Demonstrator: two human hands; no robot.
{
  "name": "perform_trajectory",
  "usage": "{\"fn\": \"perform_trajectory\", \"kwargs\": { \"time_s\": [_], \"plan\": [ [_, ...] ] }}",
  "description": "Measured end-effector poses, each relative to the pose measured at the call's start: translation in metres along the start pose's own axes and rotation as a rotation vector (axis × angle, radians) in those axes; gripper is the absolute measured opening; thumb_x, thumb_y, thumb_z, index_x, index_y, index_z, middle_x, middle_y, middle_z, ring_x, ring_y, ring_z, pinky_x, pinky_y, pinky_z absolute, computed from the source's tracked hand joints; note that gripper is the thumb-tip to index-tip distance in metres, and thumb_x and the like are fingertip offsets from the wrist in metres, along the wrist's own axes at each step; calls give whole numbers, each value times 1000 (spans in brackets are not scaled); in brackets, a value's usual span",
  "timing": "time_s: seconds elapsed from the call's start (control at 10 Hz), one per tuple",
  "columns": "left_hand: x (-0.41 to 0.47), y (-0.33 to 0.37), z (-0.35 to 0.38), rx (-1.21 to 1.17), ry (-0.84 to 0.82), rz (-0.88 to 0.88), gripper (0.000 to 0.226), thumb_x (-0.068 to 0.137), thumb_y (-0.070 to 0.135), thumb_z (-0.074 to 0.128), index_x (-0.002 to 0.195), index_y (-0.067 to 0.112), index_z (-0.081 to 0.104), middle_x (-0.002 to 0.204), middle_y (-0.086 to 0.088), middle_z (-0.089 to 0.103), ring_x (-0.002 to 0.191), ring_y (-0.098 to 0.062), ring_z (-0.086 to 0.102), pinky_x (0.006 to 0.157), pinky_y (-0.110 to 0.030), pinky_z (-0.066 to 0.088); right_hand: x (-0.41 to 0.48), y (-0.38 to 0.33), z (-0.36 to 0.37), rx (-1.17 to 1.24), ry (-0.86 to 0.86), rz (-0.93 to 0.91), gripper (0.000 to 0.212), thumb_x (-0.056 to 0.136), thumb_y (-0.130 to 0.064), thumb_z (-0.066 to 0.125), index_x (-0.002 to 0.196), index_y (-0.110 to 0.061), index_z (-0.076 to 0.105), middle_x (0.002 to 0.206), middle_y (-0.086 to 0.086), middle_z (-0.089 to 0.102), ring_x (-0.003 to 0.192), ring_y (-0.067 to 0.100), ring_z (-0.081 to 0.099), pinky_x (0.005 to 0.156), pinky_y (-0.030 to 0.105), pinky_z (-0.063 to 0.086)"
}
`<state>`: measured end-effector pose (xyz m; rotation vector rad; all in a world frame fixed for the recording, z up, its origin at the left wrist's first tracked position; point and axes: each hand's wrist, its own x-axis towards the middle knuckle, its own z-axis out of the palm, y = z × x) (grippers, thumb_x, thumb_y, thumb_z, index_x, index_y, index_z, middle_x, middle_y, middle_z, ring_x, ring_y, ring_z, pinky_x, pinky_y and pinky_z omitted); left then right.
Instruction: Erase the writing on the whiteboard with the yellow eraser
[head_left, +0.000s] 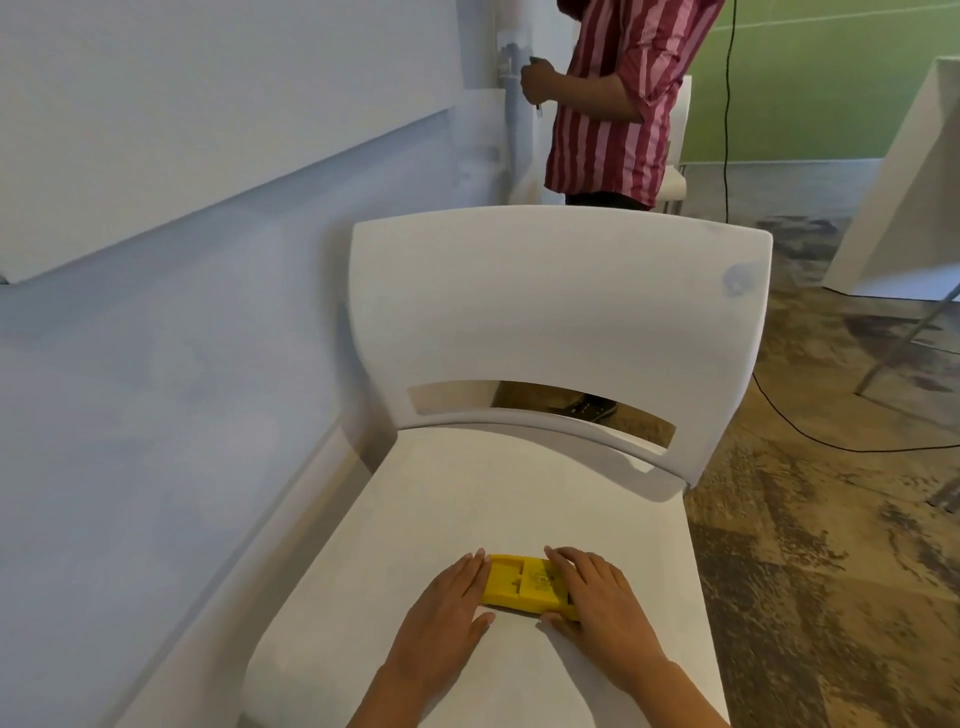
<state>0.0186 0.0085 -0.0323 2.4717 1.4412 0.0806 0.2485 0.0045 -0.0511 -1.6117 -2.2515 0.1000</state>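
A yellow eraser (527, 586) lies flat on the seat of a white chair (519, 499), near its front. My left hand (447, 603) rests at the eraser's left end, fingers stretched along its edge. My right hand (592, 590) covers the right end, fingers over the top and thumb at the near side. The whiteboard (208, 119) hangs on the wall at the upper left; the part in view looks blank, with no writing visible.
The chair's tall backrest (561, 306) stands between me and a person in a red striped shirt (618, 98) by the wall. A black cable (727, 156) runs down to the patterned floor at right. A white table (904, 197) leans at far right.
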Motion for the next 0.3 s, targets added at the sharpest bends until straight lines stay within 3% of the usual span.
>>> {"fn": "perform_trajectory", "kwargs": {
  "time_s": [0.1, 0.3],
  "plan": [
    [-24, -7, -20, 76, -2, -78, 65, 103, 43, 4, 132, 17, 56, 126, 3, 63, 118, -8, 55, 114, -22, 12, 6, -13, -6, -24, 56, -48, 75, 56, -52, 84, 120, -24, 58, 108, -10, 61, 91, 11, 62, 74, 25, 54],
    [-68, -22, -62, 241, 325, -166, 67, 103, 40, 5, 130, 9, 58, 134, -3, 58, 122, -14, 55, 114, -25, 8, 15, -51, -20, 67, 74, -137, 65, 56, -45, 86, 113, -28, 59, 100, -14, 61, 91, 7, 53, 67, 20, 52]
  ]
}}
